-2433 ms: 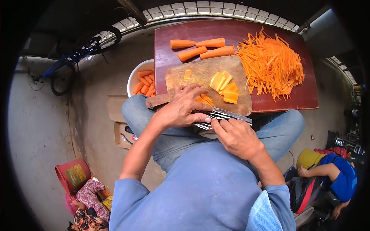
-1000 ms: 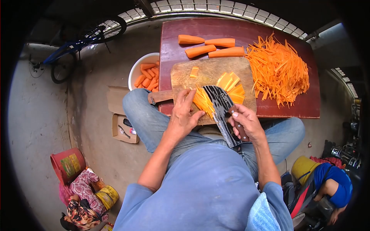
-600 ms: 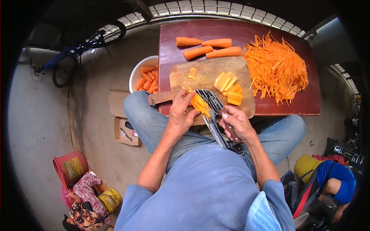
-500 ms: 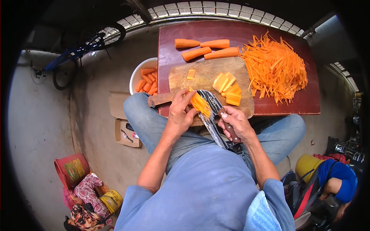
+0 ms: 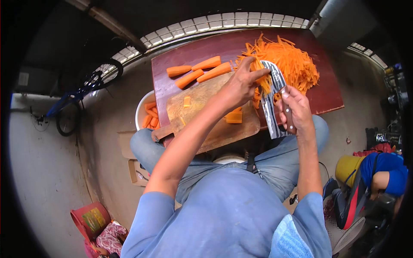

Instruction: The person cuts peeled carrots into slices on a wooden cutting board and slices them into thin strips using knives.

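Observation:
My right hand (image 5: pixel 296 108) is wrapped round the brown riveted handle of a knife (image 5: pixel 277 77) with a black-and-silver patterned blade. A matching patterned strip extends below the blade; I cannot tell whether it is one piece with it. Shredded carrot strips (image 5: pixel 265 82) lie against the blade, and my left hand (image 5: pixel 243 86) closes on them from the left, its index finger reaching the blade. Both hands are at the near left side of the large shredded carrot pile (image 5: pixel 297 62). Carrot slices (image 5: pixel 234 116) rest on the wooden cutting board (image 5: pixel 206 92), partly behind my left forearm.
Several peeled carrot pieces (image 5: pixel 206 63) lie on the dark red table (image 5: pixel 161 64). A white bucket (image 5: pixel 138 112) of carrots stands left of it. A bicycle (image 5: pixel 81 92) leans farther left. One person sits near a red bucket (image 5: pixel 90 217); another in blue (image 5: pixel 387 172) is at right.
Both hands have moved forward and right, carrying the knife and carrot strips from above the cutting board to the shredded pile. The camera view has also shifted.

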A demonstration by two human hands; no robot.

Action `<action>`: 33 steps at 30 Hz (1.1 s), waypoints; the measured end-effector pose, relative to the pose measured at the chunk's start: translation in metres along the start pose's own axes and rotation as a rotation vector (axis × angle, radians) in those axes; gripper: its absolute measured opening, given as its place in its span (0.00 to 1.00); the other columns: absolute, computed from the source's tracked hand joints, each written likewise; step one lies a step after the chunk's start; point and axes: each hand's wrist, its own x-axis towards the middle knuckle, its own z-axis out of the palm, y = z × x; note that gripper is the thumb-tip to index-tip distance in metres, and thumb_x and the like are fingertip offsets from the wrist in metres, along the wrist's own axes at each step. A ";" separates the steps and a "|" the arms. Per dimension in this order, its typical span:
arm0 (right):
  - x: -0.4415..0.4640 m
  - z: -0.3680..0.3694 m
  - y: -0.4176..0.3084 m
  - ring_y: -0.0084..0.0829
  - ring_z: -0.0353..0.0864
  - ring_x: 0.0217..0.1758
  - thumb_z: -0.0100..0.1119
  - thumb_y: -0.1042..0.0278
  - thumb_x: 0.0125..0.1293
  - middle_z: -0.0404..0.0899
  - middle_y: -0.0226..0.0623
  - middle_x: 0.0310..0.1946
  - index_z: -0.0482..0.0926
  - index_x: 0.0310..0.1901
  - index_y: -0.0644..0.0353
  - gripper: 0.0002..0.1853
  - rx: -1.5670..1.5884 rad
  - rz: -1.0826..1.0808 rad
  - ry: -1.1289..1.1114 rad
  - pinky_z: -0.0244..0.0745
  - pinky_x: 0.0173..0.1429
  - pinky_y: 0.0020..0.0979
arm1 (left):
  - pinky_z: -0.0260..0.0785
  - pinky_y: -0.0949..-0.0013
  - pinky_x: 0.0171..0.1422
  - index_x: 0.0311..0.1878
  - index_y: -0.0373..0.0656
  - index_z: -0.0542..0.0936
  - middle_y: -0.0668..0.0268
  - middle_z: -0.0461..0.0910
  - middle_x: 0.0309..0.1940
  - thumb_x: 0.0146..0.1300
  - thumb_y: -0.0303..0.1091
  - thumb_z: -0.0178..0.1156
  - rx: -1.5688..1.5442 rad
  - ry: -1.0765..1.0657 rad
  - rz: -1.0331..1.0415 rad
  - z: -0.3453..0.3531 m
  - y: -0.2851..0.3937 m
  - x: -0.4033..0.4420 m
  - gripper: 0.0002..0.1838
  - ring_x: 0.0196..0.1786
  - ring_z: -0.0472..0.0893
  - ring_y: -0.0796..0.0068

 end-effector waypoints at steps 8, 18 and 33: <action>0.014 -0.036 -0.031 0.14 0.73 0.20 0.59 0.66 0.87 0.79 0.25 0.31 0.83 0.64 0.66 0.15 -0.521 -0.276 0.164 0.70 0.26 0.24 | 0.81 0.49 0.78 0.76 0.36 0.82 0.32 0.67 0.81 0.68 0.15 0.65 0.135 -0.025 0.107 0.051 -0.021 0.038 0.31 0.72 0.84 0.34; -0.009 -0.029 -0.005 0.15 0.77 0.19 0.60 0.64 0.88 0.81 0.27 0.31 0.80 0.66 0.67 0.16 -0.183 -0.268 0.097 0.68 0.19 0.21 | 0.83 0.52 0.71 0.65 0.35 0.89 0.47 0.86 0.65 0.69 0.26 0.76 0.142 0.170 0.066 -0.018 -0.004 -0.013 0.21 0.66 0.88 0.43; -0.047 0.087 0.086 0.12 0.76 0.22 0.61 0.65 0.87 0.79 0.23 0.33 0.81 0.65 0.62 0.14 -0.187 0.246 -0.341 0.70 0.24 0.19 | 0.71 0.53 0.81 0.73 0.35 0.85 0.51 0.81 0.67 0.68 0.35 0.80 0.345 0.072 -0.466 -0.122 -0.054 -0.182 0.32 0.73 0.79 0.48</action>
